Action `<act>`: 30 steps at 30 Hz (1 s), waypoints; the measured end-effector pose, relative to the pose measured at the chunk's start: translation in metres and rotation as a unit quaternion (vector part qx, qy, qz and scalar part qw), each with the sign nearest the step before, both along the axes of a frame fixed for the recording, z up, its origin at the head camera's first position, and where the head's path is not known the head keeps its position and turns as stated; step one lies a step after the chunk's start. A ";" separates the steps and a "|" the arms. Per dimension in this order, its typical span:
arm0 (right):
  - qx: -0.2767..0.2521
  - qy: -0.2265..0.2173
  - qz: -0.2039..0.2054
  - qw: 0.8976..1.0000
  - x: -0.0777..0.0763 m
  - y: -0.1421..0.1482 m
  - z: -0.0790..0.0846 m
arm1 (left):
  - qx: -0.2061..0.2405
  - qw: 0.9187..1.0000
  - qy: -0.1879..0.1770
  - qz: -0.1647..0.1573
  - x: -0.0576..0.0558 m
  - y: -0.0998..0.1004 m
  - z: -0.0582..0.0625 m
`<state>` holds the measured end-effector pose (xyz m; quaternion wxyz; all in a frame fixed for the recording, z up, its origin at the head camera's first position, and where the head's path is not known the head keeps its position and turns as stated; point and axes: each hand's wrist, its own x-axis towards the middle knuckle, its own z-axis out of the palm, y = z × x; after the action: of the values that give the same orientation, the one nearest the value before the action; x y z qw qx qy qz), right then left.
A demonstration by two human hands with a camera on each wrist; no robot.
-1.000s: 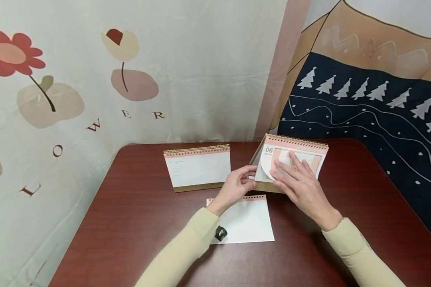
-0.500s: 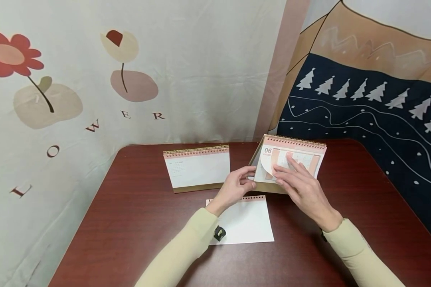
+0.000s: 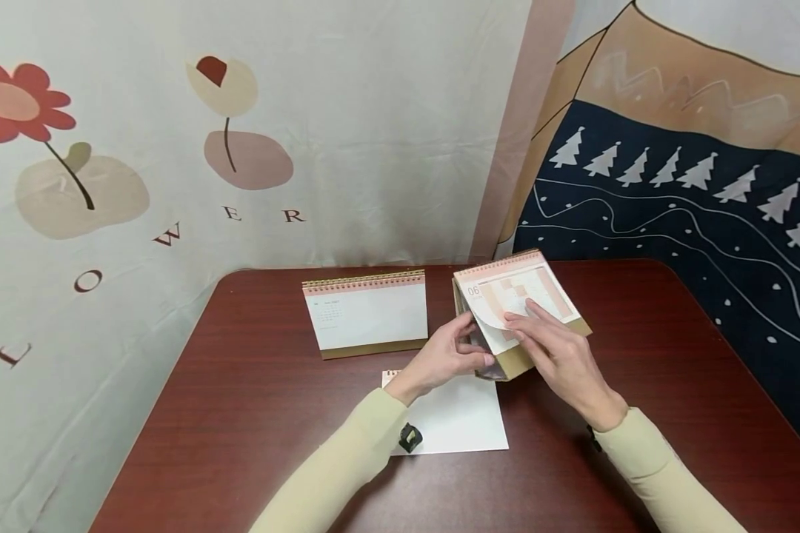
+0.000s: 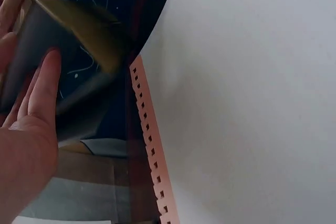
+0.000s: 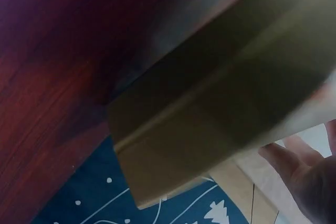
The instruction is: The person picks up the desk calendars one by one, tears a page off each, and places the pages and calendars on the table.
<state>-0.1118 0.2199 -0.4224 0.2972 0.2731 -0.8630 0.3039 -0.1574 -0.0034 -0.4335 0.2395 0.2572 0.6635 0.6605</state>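
Observation:
A tent-shaped desk calendar (image 3: 507, 290) marked 06 is tilted at the right of the table, its lower edge turned toward me. My left hand (image 3: 448, 357) grips its lower left side; in the left wrist view, a finger (image 4: 46, 85) lies along the grey inside of the stand. My right hand (image 3: 563, 354) is over the front, pinching the curled edge of the top page (image 3: 490, 317) between thumb and forefinger. From the right wrist, the brown base (image 5: 210, 103) fills the view, with the hand (image 5: 304, 171) at the page side. Both wrist views are partly blurred.
Left of the hands stands a second desk calendar (image 3: 373, 314) with a white page. A loose white sheet (image 3: 460, 422) with a punched pink top edge lies below my left wrist. The red-brown table (image 3: 240, 414) meets printed cloth walls (image 3: 373, 148) behind.
The calendar has turned and tipped, its lower left corner coming toward me. My left hand has followed that corner slightly right and down; my right fingers have stayed at the page.

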 end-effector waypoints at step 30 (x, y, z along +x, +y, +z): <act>-0.038 0.038 -0.019 0.998 0.002 -0.002 0.004 | -0.023 0.997 0.024 0.072 0.000 0.005 0.004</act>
<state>-0.1095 0.2176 -0.4181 0.3455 0.2565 -0.8441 0.3198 -0.1571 0.0014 -0.4294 0.1810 0.2195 0.7006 0.6545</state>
